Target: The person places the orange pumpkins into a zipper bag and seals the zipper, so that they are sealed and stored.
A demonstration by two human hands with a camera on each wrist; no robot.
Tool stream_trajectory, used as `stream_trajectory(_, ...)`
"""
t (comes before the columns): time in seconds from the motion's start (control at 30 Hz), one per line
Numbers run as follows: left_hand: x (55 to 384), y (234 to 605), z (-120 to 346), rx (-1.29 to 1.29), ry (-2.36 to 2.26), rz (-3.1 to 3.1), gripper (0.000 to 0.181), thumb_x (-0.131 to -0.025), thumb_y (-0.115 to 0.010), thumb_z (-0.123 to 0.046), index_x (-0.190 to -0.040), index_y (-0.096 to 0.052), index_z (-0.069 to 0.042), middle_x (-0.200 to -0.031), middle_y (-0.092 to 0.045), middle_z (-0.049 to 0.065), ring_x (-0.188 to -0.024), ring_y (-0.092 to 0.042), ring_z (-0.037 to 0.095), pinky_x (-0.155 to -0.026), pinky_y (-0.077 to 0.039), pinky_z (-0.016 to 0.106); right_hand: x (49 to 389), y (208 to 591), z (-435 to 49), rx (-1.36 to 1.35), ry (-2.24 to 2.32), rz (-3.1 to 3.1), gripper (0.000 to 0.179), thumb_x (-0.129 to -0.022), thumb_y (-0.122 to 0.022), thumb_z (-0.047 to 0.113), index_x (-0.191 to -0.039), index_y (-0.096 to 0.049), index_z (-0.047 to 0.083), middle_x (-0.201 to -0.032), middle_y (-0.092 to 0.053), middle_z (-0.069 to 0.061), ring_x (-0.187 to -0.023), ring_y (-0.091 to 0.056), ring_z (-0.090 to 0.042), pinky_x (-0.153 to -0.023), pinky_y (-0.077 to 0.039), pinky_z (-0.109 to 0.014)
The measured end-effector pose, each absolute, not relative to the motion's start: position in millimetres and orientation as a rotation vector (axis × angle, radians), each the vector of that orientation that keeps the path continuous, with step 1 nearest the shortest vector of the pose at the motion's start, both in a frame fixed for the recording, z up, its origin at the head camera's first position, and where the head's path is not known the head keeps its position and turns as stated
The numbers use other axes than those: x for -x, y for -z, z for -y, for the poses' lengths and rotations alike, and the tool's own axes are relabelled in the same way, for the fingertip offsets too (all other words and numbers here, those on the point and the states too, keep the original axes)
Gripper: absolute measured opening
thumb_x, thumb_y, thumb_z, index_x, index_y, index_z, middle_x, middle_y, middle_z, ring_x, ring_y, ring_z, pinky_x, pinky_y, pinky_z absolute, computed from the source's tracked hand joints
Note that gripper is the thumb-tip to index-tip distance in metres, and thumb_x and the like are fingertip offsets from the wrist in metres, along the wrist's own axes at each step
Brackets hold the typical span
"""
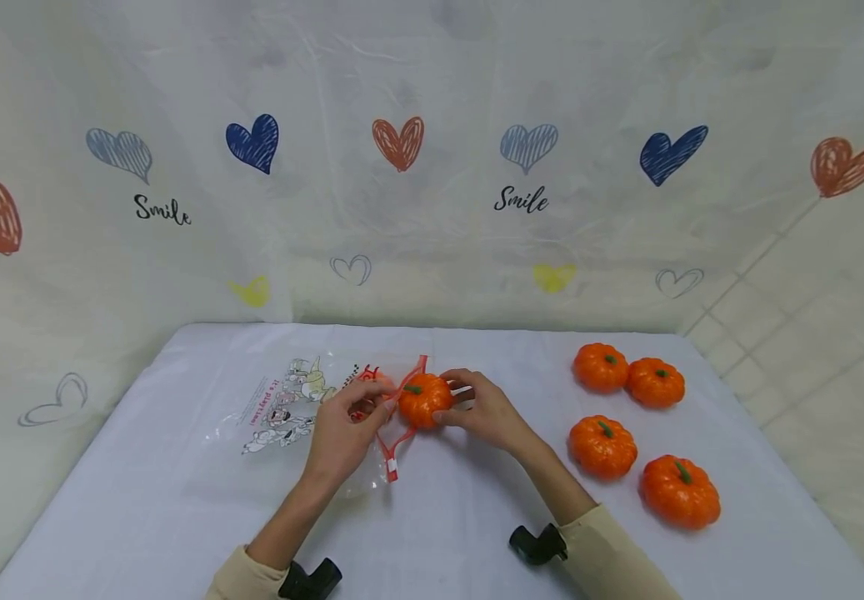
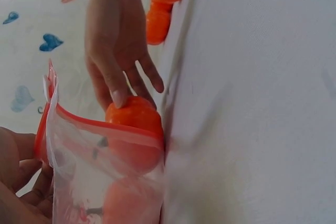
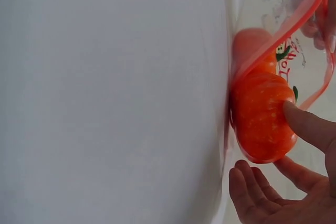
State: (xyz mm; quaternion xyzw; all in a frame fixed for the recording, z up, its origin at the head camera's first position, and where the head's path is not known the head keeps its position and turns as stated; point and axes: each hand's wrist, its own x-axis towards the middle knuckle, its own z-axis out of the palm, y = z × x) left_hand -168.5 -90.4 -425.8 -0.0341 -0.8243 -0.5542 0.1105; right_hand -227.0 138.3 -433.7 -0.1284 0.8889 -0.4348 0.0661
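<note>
A clear zip bag (image 1: pixel 214 454) with a red zip edge and printed cartoon figures lies on the table. My left hand (image 1: pixel 347 421) pinches the upper side of its mouth, so the bag gapes. At that mouth sits a small shiny orange pumpkin (image 1: pixel 422 408) with a green stem, partly behind the red zip edge in the left wrist view. My right hand (image 1: pixel 487 412) holds this pumpkin from the right, thumb (image 3: pixel 310 124) on one side and a finger underneath. Deeper in the bag shows another pumpkin (image 2: pixel 126 203), largely hidden by my left hand in the head view.
On the right side of the white-covered table (image 1: pixel 469 533) stand several more orange pumpkins, among them a rear one (image 1: pixel 600 368) and a front one (image 1: pixel 679 493). A pale curtain (image 1: pixel 446 242) printed with hearts hangs behind the table.
</note>
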Motion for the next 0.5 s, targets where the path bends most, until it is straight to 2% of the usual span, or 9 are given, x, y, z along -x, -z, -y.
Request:
stream_trajectory(0.27, 167.4, 426.8, 90.7, 0.099, 1.644, 2.423, 0.021, -0.095, -0.075, -0.013, -0.114, -0.079, -0.021, -0.107, -0.071, 0.002, -0.094, -0.06, 0.019, -0.078, -0.053, 0.016, 230.6, 437.5, -135.9, 0.37, 1.358, -2.625, 0.059, -0.088, -0.084, 0.019, -0.142, -0.061, 0.017, -0.124, -0.068, -0.014, -0.098, -0.07, -0.022, -0.079, -0.064, -0.036)
stream_trajectory(0.5, 168.1, 426.1, 91.0, 0.111, 1.639, 2.419, 0.02, -0.095, -0.075, -0.013, -0.113, -0.079, -0.021, -0.107, -0.071, 0.002, -0.093, -0.06, 0.019, -0.077, -0.053, 0.016, 232.6, 438.3, -131.1, 0.367, 1.38, -2.624, 0.06, -0.088, -0.083, 0.017, -0.143, -0.06, 0.018, -0.123, -0.067, -0.014, -0.094, -0.069, -0.019, -0.077, -0.063, -0.034)
